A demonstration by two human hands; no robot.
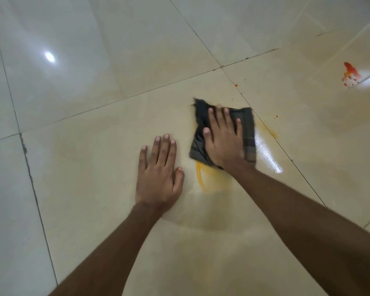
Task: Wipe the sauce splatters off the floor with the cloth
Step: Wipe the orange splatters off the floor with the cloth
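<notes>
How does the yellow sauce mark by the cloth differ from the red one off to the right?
The yellow smear is thin and streaked into curves; the red splatter is a dense blob with scattered droplets. The yellow smear runs out from under the dark cloth that the right hand presses flat; the red splatter lies apart on another tile, untouched. Both lie on the glossy tiled floor.

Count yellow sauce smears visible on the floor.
2. A looped smear just below the cloth, toward the person; a fainter streak off its right edge. More may be hidden under the cloth.
</notes>
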